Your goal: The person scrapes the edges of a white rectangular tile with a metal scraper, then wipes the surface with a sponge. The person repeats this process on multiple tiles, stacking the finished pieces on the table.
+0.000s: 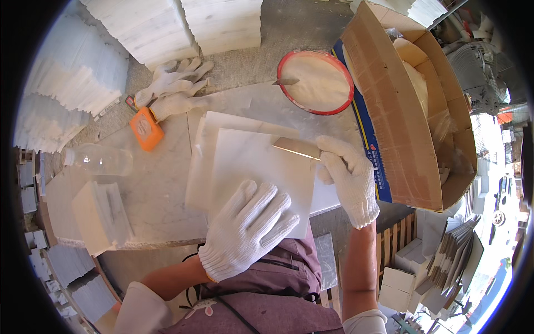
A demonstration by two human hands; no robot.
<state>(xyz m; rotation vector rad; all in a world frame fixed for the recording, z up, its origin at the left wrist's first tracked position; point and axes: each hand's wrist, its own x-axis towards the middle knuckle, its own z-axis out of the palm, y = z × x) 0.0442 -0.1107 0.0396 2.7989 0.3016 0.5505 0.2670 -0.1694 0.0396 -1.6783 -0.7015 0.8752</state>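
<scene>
My left hand (pixel 250 228), in a white knit glove, rests with spread fingers on the near part of a square white marble-look tile (pixel 250 161). A second pale tile (pixel 201 158) shows from under it at the left and far edges. My right hand (pixel 349 181), also gloved, closes round a flat metal scraper (pixel 295 147) whose blade lies over the tile's far right corner. The grip is hidden in the glove. Beyond it is a red-rimmed bowl (pixel 320 112) with whitish powder or paste (pixel 317 80) in it and a pointed blade (pixel 287 81) at its left rim.
An open cardboard box (pixel 395 111) stands right of the bowl. On the table's left lie spare gloves (pixel 175 86), an orange tape measure (pixel 147 129), a clear bottle (pixel 103 158) and some upright tiles (pixel 103 214). Tall tile stacks (pixel 222 25) stand at the back.
</scene>
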